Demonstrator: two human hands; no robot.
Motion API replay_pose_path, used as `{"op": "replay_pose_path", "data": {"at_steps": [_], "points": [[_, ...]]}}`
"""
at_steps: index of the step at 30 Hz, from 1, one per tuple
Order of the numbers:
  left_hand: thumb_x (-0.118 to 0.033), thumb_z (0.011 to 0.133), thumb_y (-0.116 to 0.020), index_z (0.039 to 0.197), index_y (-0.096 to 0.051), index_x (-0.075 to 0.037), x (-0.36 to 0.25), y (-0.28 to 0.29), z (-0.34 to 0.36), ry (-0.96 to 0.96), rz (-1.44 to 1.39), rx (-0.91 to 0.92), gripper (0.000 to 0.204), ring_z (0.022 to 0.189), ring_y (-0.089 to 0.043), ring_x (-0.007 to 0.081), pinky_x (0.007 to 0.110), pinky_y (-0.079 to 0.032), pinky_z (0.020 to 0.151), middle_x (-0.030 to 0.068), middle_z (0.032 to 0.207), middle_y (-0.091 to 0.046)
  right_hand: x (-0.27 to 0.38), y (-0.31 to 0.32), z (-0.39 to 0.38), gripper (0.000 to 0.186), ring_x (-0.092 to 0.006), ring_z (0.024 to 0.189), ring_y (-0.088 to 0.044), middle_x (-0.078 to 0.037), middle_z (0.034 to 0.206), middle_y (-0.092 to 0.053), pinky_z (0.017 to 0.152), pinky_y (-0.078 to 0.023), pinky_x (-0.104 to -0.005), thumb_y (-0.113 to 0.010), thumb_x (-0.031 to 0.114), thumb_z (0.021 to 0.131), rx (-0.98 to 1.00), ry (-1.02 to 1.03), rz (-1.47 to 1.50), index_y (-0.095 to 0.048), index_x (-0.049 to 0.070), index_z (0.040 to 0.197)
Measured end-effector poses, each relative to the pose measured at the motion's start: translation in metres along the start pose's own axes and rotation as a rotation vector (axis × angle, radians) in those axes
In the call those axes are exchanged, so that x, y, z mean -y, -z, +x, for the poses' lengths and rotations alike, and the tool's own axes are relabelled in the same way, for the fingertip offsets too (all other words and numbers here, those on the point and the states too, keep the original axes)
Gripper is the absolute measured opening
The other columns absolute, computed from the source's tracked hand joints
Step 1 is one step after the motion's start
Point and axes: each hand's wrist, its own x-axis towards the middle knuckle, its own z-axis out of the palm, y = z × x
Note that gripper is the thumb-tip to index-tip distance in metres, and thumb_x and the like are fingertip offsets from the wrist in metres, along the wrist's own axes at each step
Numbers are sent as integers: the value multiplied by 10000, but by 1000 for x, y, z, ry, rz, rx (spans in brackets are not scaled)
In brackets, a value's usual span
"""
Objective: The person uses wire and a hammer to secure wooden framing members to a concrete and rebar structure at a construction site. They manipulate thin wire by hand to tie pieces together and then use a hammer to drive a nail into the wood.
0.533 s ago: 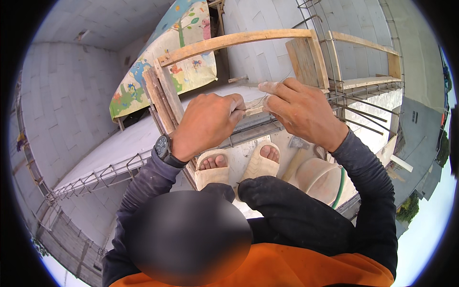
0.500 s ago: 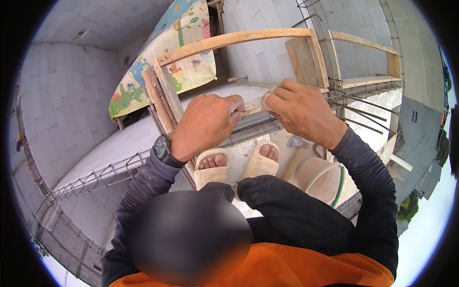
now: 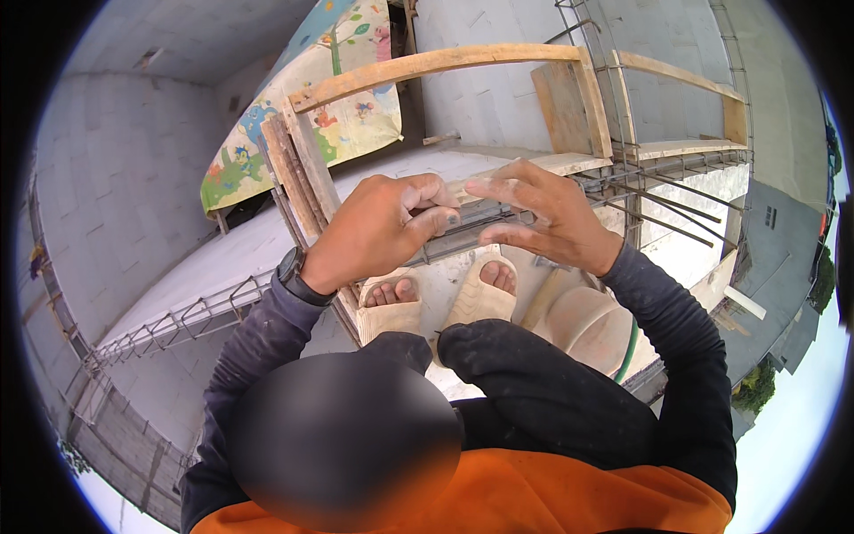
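My left hand [image 3: 391, 222] has its fingertips pinched together; what they hold, if anything, is too small to make out. My right hand [image 3: 543, 218] faces it with thumb and fingers apart, over a narrow formwork edge with steel bars [image 3: 460, 240]. Both hands are dusted pale. Below them, my feet in cream slide sandals [image 3: 476, 303] rest on a pale, dusty ledge. A wooden tool handle [image 3: 543, 298] lies beside the right sandal, its head hidden by my right hand, next to a pale bucket [image 3: 592, 334] and a green hose [image 3: 630, 351].
A timber frame [image 3: 436, 55] stands ahead, with upright boards [image 3: 294, 169] on the left and projecting rebar [image 3: 676, 214] on the right. A cartoon-printed sheet [image 3: 338, 129] hangs behind it. A rebar cage [image 3: 196, 311] runs along the left edge above a lower level of grey block walls [image 3: 124, 178].
My right hand has spread its fingers and shifted slightly left, with its thumb dropping lower. My left hand has moved a little, still pinched. The thin wire seen between the hands earlier is no longer distinct.
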Motion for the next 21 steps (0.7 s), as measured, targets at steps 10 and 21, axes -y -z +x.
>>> {"op": "replay_pose_path", "data": {"at_steps": [10,21], "points": [[-160,951,-753,1036,-743,-57,-3,-21,-1,-137,410,-169,134,785,-737,342,405,-567,667,127,872,-752,5,-26,-6,339,-120,533,-616,-41,700,-687,439,-446,-251,-600,379,1105,20,-837,1281,-676,49,1111],[-149,933,-763,975,-753,-57,-6,-12,3,-156,383,-294,101,791,-748,316,398,-582,687,98,892,-763,17,-10,-3,307,-144,704,-695,-111,935,-755,549,-553,-299,-641,241,1071,26,-710,1036,-703,21,1276]]}}
